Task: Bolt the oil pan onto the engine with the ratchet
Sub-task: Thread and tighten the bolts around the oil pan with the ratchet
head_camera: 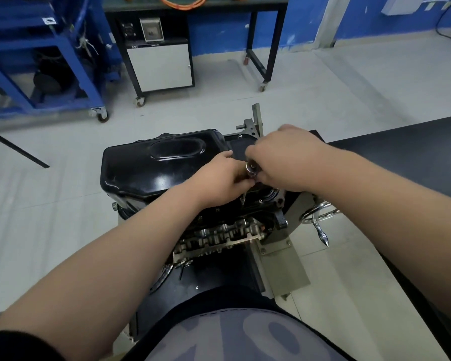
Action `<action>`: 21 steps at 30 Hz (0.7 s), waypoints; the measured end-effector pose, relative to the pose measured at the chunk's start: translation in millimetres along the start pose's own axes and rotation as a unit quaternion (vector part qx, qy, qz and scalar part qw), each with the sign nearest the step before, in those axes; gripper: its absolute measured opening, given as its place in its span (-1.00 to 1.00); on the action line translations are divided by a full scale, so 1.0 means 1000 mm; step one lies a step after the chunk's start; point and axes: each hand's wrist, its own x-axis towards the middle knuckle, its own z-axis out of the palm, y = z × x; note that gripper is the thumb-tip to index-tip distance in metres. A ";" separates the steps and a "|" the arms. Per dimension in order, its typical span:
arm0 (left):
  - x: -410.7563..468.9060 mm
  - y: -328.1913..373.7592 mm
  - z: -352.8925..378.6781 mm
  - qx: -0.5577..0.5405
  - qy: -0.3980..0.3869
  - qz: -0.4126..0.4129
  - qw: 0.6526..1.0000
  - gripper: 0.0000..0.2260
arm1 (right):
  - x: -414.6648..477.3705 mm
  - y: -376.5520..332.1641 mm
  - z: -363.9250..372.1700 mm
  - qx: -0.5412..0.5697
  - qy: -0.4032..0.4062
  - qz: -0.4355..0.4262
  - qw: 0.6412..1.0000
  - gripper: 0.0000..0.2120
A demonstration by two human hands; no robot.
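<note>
At the middle of the view, on a grey metal stand (284, 259), the engine (219, 231) sits with its black oil pan (154, 165) uppermost, the pan's glossy deep sump to the left and its shallow flat section running to the right under the hands. Both hands meet over the near right edge of the pan. The left hand (219, 178) has its fingers curled and pinches the ratchet (251, 168) just below its shiny round head, where a thin extension drops down to the pan's flange at the near edge. The right hand (287, 158) is curled over the top of the tool from the right, its fingers wrapped round the part beyond the head; the handle itself is hidden beneath the palm. The two hands touch at the tool. A small bolt head (239, 136) shows on the far rim of the pan beside the right hand. To the right of the engine a chrome crank handle (320, 225) juts from the stand, and past it lies a black tabletop (401, 144). Across the pale floor stand a blue wheeled frame (37, 61) and a black wheeled bench (261, 29) with a grey cabinet (162, 66) under it and an orange cable (182, 2) on top.
</note>
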 end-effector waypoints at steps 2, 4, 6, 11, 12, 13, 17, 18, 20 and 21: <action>0.001 0.000 0.002 -0.014 0.005 0.004 1.000 -0.85 | 0.001 0.000 -0.001 -0.026 -0.010 -0.006 1.000 -0.84; 0.003 0.006 0.002 -0.016 0.025 -0.011 1.000 -0.84 | 0.000 -0.008 0.000 -0.010 -0.014 0.059 0.998 -0.69; 0.004 0.008 0.004 0.003 0.025 -0.018 1.000 -0.83 | -0.001 -0.011 0.003 0.018 -0.032 0.117 0.992 -0.63; 0.002 0.000 -0.001 -0.005 -0.005 0.007 1.000 -0.80 | 0.005 -0.001 0.003 -0.036 0.007 -0.007 0.999 -0.87; 0.002 0.002 -0.001 -0.019 0.011 0.008 1.000 -0.81 | 0.004 -0.004 0.002 -0.033 0.008 0.025 0.999 -0.78; 0.002 0.005 -0.001 -0.027 0.024 0.000 0.999 -0.77 | 0.003 -0.008 0.004 -0.012 0.007 0.061 0.998 -0.68; 0.001 0.007 0.005 -0.016 0.054 -0.016 0.998 -0.78 | 0.001 -0.006 0.011 0.017 0.013 0.047 0.999 -0.77; 0.001 0.005 0.003 -0.007 0.038 -0.009 0.999 -0.78 | 0.002 -0.001 0.009 0.013 0.017 0.003 1.000 -0.87; 0.002 0.001 0.000 -0.010 0.012 0.005 1.000 -0.79 | 0.003 0.004 0.005 -0.013 0.011 -0.008 1.000 -0.85; 0.002 0.000 -0.001 -0.019 0.015 0.008 1.000 -0.81 | 0.003 -0.001 0.004 -0.009 0.010 0.023 1.000 -0.74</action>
